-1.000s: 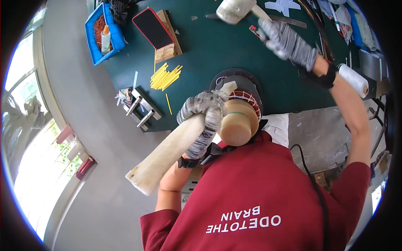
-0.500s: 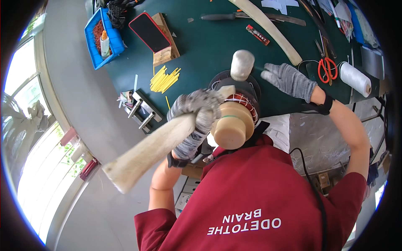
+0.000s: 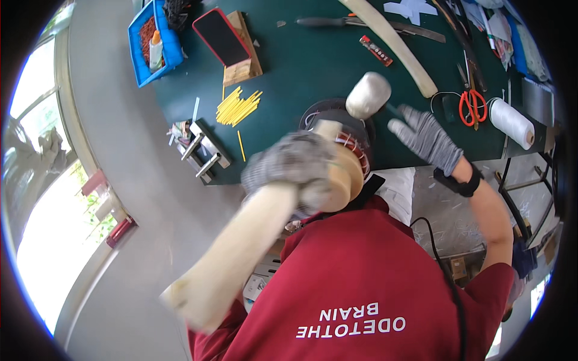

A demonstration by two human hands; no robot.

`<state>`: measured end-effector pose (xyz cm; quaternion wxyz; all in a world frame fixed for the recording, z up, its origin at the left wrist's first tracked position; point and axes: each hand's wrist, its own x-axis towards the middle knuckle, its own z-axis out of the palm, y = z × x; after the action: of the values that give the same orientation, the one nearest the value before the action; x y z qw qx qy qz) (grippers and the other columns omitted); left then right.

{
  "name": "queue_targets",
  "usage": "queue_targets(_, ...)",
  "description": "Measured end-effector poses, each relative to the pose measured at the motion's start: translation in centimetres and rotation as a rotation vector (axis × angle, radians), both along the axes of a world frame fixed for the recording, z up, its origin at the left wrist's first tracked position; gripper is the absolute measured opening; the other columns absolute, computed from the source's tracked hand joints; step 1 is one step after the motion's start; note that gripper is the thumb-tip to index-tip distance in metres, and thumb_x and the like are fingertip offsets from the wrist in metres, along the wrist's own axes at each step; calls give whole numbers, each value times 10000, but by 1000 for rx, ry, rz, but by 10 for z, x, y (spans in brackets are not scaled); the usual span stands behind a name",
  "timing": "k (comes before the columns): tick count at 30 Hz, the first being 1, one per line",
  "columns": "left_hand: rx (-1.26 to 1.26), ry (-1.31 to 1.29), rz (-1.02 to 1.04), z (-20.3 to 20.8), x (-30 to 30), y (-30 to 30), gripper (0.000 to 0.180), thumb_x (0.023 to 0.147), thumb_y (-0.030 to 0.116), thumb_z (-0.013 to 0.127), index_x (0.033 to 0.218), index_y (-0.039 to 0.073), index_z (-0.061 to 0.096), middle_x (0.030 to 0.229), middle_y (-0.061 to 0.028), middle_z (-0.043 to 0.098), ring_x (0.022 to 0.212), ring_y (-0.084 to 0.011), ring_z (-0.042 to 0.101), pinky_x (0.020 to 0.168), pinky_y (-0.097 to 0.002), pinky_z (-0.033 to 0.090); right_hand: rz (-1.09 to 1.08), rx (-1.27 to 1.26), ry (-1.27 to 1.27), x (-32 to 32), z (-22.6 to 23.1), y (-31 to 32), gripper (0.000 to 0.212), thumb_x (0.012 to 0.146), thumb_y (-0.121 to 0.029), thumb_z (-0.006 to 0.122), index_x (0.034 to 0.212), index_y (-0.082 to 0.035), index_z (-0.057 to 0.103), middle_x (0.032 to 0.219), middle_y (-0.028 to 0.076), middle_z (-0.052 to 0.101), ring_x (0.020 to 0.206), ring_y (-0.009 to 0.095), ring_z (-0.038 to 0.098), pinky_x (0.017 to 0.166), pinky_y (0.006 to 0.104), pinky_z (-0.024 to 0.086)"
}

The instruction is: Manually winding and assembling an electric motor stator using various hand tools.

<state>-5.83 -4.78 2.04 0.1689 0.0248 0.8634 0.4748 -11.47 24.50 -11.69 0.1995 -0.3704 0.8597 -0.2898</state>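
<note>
My gloved left hand (image 3: 286, 171) is closed around a long, thick, pale strip (image 3: 241, 259). Its broad end hangs toward the lower left, and its other end juts out above the fist. Beside that fist, at the table's near edge, a beige stepped round block (image 3: 343, 183) is partly hidden; a ring with red and white lacing (image 3: 355, 147) sits against it. A white, rounded mallet head (image 3: 368, 95) hovers over a dark round piece (image 3: 328, 111). A thin handle appears to run from it to my gloved right hand (image 3: 427, 138), which seems closed on it; most of the handle is hidden.
Yellow sticks (image 3: 239, 107), a phone (image 3: 221, 37) leaning on a wooden block, a metal clamp-like frame (image 3: 205, 150) and a blue tray (image 3: 174, 57) occupy the left. Rightward are red-handled scissors (image 3: 472, 108), a white thread spool (image 3: 510, 123) and another pale strip (image 3: 397, 48).
The mallet head has shifted right and tilted, along with my right hand. My left hand and the strip have swung slightly right and down, now covering more of the beige block.
</note>
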Motion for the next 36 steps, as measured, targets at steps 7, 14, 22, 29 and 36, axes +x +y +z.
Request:
queue_targets(7,-213,-106,-92,-5,64,9,816,611,470,750,1274,92,460,650,-105,559,583,-273,558,635,-346,438,-261,-158,-523,-24,12,-88,446,790,-385,607,1005,4,561,887,164,632,810,310,613,732,363,481)
queue_targets(14,-413,176,-170,-32,78,14,889,510,376,769,1286,85,447,664,-73,548,609,-267,526,622,-369,392,-74,241,-176,-14,18,-113,666,784,-586,503,1138,-23,545,1076,188,591,969,307,583,848,372,461)
queue_targets(22,-364,227,-518,-26,32,-13,819,522,281,780,1276,223,464,720,-72,566,624,-265,543,611,-354,444,-389,125,-266,32,8,-67,564,820,-568,470,946,-24,548,813,201,601,770,370,593,645,420,472)
queue_targets(29,481,175,472,-18,35,-32,205,807,169,642,944,62,534,687,-44,522,674,-175,570,785,-358,469,-689,-200,-581,54,14,-40,291,901,-271,489,1006,-8,556,783,210,600,686,368,580,590,385,455)
queue_targets(36,785,200,278,-11,-31,18,301,870,282,579,658,95,474,618,-11,473,554,-139,454,744,-373,418,-545,-231,-469,57,-11,-41,305,902,-243,482,1034,26,542,748,207,583,665,350,574,587,371,454)
